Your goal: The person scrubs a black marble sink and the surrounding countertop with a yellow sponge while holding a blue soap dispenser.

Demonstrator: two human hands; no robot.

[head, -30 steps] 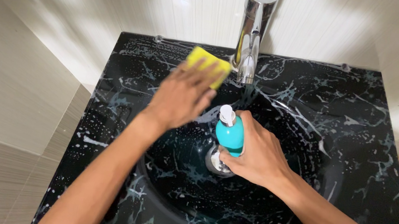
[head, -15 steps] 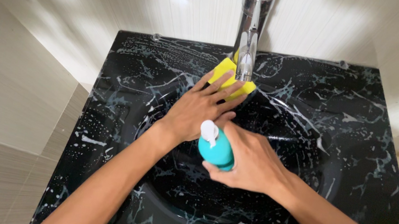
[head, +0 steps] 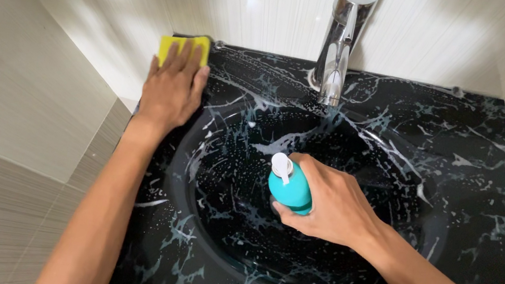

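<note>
Left hand (head: 170,92) flat on yellow sponge (head: 183,47), fingers open; right hand (head: 331,205) fingers gripping teal bottle (head: 289,187)

Left hand (head: 171,87) presses flat on the yellow sponge (head: 181,47) at the black marbled sink's (head: 440,151) back-left corner; right hand (head: 332,202) clasps a teal pump bottle (head: 289,186) over the basin, below the chrome tap (head: 343,38).

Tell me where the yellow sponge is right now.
In the head view, the yellow sponge lies at the back left corner of the black sink, pressed flat under the left hand, well left of the chrome faucet.
</note>
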